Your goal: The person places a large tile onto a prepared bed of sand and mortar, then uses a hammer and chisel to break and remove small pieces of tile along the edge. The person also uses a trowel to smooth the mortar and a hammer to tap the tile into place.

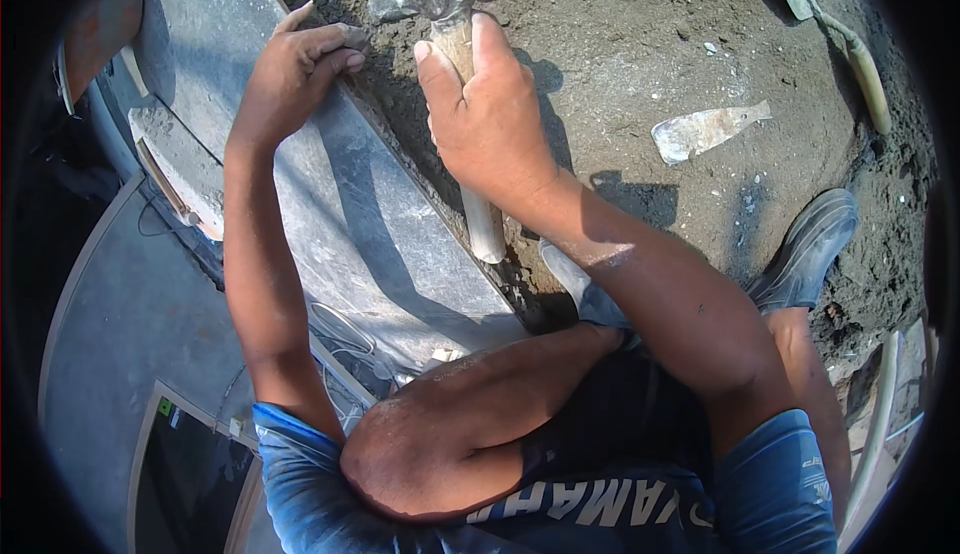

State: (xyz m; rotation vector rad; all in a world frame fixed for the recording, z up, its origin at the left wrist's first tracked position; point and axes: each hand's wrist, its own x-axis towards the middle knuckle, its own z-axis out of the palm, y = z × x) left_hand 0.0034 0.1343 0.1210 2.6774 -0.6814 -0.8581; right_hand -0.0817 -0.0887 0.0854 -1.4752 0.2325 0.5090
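My right hand (490,119) is wrapped round the wooden handle of a ball-peen hammer (484,229). The hammer's metal head, smeared with grey, points away from me over the sandy mortar bed. My left hand (305,69) is at the long edge of a large grey slab (400,224). Its thumb and some fingers are pinched together just past that edge, while one finger sticks out; whether anything small is between them is hidden. The hammer's handle end lies close above the slab's edge.
A whitish flat scraper (705,132) lies on the mortar bed (620,64) to the right. Farther off is a trowel (855,64) with a pale handle. My boot (815,239) stands at the bed's right. Cables (345,329) and a dark framed panel (185,474) are at lower left.
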